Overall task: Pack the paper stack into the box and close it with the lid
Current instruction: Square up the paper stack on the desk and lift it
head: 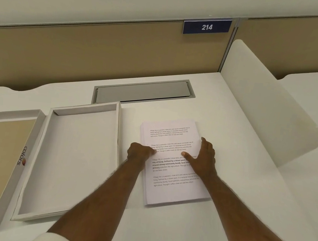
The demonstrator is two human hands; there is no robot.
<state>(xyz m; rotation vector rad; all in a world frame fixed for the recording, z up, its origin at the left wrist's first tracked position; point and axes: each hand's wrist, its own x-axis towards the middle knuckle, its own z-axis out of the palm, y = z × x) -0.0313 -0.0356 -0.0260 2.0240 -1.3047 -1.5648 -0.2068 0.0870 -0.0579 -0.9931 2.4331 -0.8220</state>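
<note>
A thick stack of printed white paper lies flat on the white desk, right of centre. My left hand grips the stack's left edge, thumb on top. On the opposite edge my right hand holds it with the thumb pressed on the top sheet. Left of the stack an open white box sits with nothing inside. Further left, at the frame's edge, the lid lies upside down, with a tan inside and the word "colors" on its side wall.
A grey cable hatch is set into the desk behind the box and stack. A tan partition with a blue "214" sign runs along the back. A white curved divider rises at the right.
</note>
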